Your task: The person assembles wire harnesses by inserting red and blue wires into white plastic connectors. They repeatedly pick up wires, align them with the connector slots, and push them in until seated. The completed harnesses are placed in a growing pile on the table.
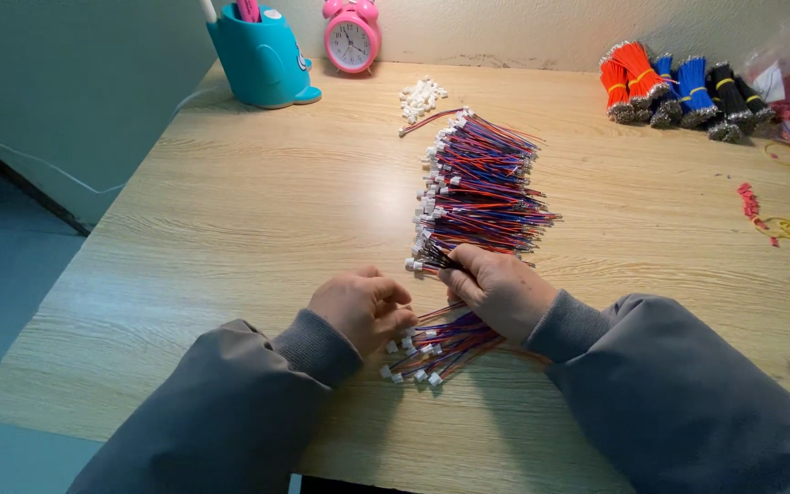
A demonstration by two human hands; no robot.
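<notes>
We work at a pale wood-grain table [258,210], where a long spread of thin red, blue and black wires with small white plastic plugs [482,187] lies fanned across the middle, plugs to the left. Below it, near the table's front edge, sits a smaller bunch of the same plugged wires [436,352], lying between our two hands. Our right hand [496,288] is closed in a pinch on the nearest wires at the bottom of the long spread, just behind their plugs. Our left hand [365,309] is curled loosely, fingers folded in, touching the smaller bunch; we cannot tell whether it grips any wire. At the far right lie banded bundles of red, blue and black wire [678,91]. At the back stand a teal pen holder [262,59] and a pink round alarm clock [351,37], with a little heap of loose white plugs [421,96] close by.
</notes>
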